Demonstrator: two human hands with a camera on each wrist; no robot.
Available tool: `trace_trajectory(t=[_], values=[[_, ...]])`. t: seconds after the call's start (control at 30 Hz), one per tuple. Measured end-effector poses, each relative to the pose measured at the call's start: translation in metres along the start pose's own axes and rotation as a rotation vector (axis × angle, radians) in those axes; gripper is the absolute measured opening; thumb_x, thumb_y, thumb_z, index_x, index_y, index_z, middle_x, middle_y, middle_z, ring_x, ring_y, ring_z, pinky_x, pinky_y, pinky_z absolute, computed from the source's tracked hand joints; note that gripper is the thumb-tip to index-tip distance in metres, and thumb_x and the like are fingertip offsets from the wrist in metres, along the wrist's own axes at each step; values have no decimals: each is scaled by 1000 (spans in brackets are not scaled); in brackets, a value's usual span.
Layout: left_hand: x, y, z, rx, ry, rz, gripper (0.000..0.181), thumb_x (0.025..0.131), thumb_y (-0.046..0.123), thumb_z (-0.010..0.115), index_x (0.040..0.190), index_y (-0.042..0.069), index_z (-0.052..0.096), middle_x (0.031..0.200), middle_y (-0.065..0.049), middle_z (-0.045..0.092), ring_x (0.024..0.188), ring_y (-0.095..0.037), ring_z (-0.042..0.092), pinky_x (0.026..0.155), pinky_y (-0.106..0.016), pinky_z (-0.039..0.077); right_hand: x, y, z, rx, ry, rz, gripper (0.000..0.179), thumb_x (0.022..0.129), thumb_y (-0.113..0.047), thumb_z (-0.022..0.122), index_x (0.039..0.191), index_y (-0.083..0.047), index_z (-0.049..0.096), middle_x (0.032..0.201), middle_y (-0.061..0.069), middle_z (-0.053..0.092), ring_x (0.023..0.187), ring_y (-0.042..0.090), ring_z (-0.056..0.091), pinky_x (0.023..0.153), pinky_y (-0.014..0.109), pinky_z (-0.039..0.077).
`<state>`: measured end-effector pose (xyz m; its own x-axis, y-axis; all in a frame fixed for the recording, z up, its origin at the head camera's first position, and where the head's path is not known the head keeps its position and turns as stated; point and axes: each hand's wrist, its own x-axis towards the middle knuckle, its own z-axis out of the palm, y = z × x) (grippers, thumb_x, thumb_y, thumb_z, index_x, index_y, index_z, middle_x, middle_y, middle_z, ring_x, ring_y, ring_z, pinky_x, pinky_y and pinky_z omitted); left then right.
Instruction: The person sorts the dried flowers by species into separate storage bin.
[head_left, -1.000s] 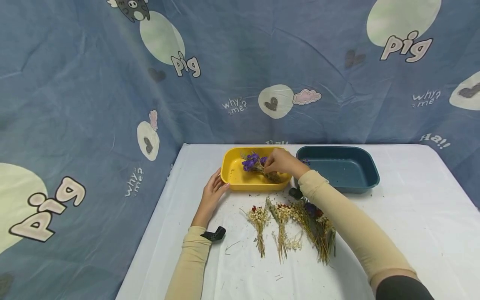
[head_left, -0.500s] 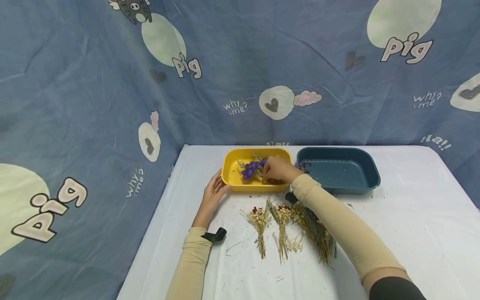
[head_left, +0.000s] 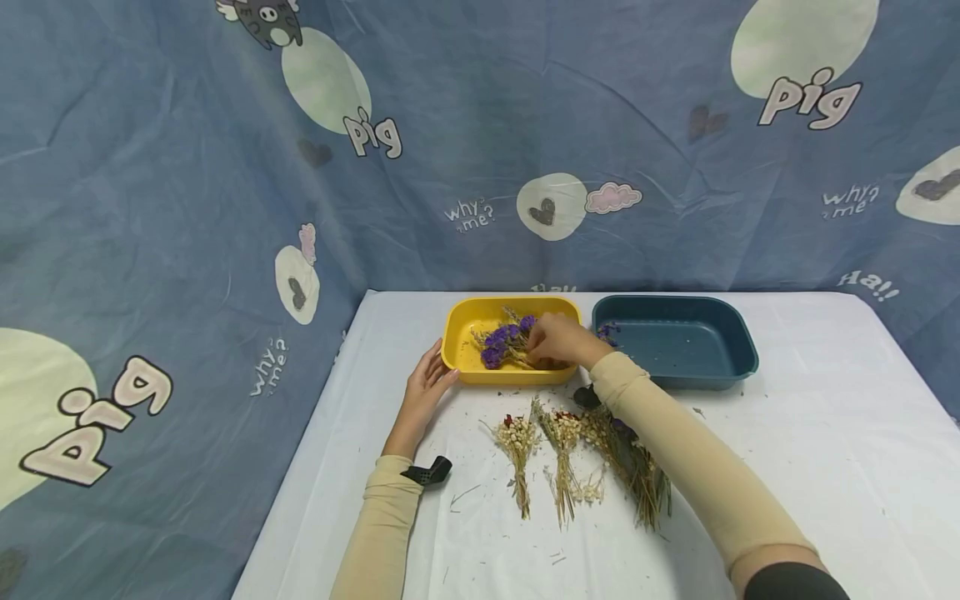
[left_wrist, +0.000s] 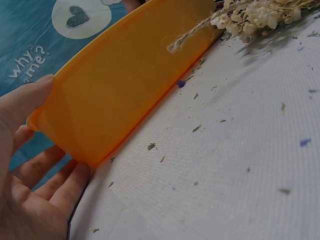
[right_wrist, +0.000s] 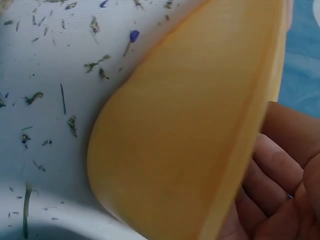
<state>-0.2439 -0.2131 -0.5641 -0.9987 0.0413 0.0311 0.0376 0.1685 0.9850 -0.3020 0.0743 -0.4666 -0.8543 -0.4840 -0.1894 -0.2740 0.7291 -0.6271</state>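
A yellow plastic bin (head_left: 517, 377) stands at the back of the table. My left hand (head_left: 426, 387) rests at its left corner, thumb at the rim and fingers spread along the end wall, as the left wrist view shows in the hand (left_wrist: 45, 185). My right hand (head_left: 558, 339) reaches into the bin with curled fingers at the stem end of a bunch of purple dried flowers (head_left: 497, 345). In the right wrist view the bin's wall (right_wrist: 185, 120) hides the fingertips of that hand (right_wrist: 280, 185) and the stems.
A dark teal bin (head_left: 682, 382) sits to the right, with purple flower bits at its left end. In front lie dried bunches: a cream one (head_left: 517, 437), another cream one (head_left: 564, 433) and larger bunches (head_left: 637, 467) partly under the right forearm. Plant scraps dot the white cloth.
Inside the yellow bin, my right hand has moved slightly lower, and the purple bunch has shifted down and lies more spread out. My left hand stays at the corner.
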Motion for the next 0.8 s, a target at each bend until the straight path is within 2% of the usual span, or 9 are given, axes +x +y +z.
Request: trace_trajectory(t=[0.27,0.47,0.63,0.8], values=[[-1,0,1,14,8,0,68,101,21,69,160,29,37,160,-4,47,150,-23,45,128,-37,37,-12,5,-13,104,16,0,20,98,-16,71,110,-2,79,95,16,79,77,26,75,63,31,61],[-2,2,1,25,10,-3,68,101,20,68,161,30,36,161,-4,47,150,-24,44,128,-39,37,-25,11,-26,197,38,-8,27,99,-18,71,118,1,76,106,20,78,91,34,76,71,40,67],[-1,1,2,16,11,-4,68,101,19,68,160,30,37,160,-5,47,149,-24,45,127,-37,39,-40,16,-36,266,101,-3,29,99,-21,71,118,0,75,111,21,77,94,37,75,72,47,67],[-1,1,1,8,3,-6,69,101,21,69,161,29,36,161,-6,45,150,-23,44,127,-36,38,-59,19,-45,329,168,26,27,98,-25,72,116,-4,77,106,21,77,93,39,75,72,45,67]])
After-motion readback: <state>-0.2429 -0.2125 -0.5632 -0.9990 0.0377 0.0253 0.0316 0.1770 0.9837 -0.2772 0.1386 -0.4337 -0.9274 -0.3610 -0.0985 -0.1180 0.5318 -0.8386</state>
